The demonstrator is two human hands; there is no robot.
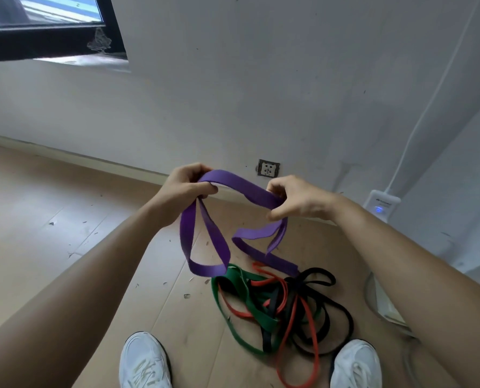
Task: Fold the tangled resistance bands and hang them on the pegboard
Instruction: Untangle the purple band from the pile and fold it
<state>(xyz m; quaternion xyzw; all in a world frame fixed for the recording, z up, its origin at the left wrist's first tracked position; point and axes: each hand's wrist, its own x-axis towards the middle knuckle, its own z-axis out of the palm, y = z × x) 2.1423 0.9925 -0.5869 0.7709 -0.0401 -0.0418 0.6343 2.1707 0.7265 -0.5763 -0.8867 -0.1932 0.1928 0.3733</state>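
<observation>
Above the floor, both hands point(187, 186) point(294, 200) pinch purple band point(241, 189).

purple band point(241, 189) held up, looping above tangled bands point(278, 301) on floor.

floor left point(51, 219): open | right: band tangle point(283, 306) blocks

A plain purple band point(240, 189) sits at 12 o'clock from the tangle of green band point(257, 310), red-orange band point(307, 329) and black band point(342, 312). White shoes point(143, 359) stand on the tan wood-grain floor point(37, 219), at 6 o'clock from pale grey walls point(261, 93)
</observation>
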